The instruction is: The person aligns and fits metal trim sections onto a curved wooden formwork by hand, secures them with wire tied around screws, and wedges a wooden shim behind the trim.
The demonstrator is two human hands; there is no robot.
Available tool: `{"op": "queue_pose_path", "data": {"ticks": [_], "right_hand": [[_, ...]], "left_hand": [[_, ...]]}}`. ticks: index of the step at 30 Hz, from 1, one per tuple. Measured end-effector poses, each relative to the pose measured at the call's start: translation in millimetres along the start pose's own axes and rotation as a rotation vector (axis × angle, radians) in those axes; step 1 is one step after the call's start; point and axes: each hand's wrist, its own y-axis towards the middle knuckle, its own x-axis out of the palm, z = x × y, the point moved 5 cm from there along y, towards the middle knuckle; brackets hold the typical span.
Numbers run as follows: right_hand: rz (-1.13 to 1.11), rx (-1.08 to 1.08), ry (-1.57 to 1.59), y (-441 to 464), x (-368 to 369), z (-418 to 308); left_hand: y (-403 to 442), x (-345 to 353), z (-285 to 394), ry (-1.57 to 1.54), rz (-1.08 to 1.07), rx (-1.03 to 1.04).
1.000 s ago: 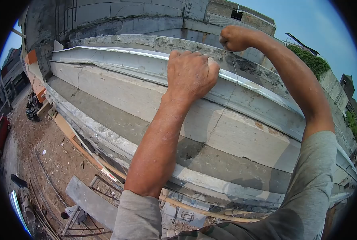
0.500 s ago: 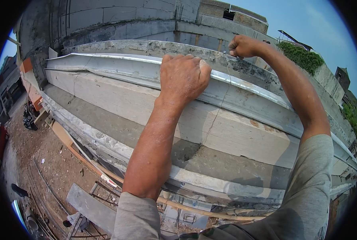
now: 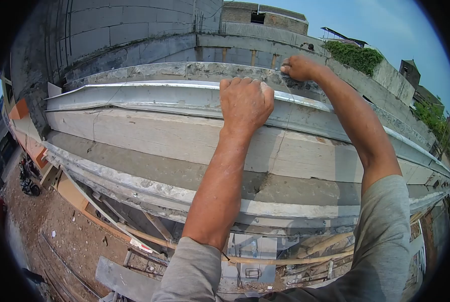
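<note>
A long metal channel (image 3: 159, 104) runs across the view from the left to the far right, its bright upper edge bowed by the wide lens and its left end slightly kinked. The left hand (image 3: 246, 103) is closed in a fist over that upper edge near the middle of the view, knuckles up, fingers folded over the far side. The right hand (image 3: 300, 68) is beyond the channel and to the right of the left hand, its fingers curled in; whether it pinches anything or touches the ledge behind it, I cannot tell. A thin wire (image 3: 285, 133) hangs over the near face of the channel, between the two forearms.

Just below the channel lies a pale beam (image 3: 154, 132), and along its near side a strip of grey concrete (image 3: 139, 163), bordered by a rough lower ledge (image 3: 149, 187). Behind the channel is a rough concrete ledge (image 3: 169, 70), with a block wall (image 3: 134, 25) at the upper left and green foliage (image 3: 353, 56) at the upper right. Far below, a bamboo pole (image 3: 285, 261) and a grey board (image 3: 126, 279) lie above brown ground (image 3: 58, 221). A motorcycle (image 3: 29, 182) stands at the lower left.
</note>
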Motion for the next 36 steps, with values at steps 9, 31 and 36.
{"op": "queue_pose_path", "data": {"ticks": [9,31,36], "right_hand": [[-0.076,0.215,0.216,-5.0,18.4,-8.4],[-0.037,0.092,0.237,-45.7,11.7,6.9],[-0.020,0.071,0.201,-70.8,9.8,55.5]], "left_hand": [[-1.3,-0.5,0.0,-0.008,0.034,0.016],[1.4,5.1,-5.8,-0.057,-0.046,-0.038],[14.1,0.6,-1.1,0.012,-0.260,-0.283]]}}
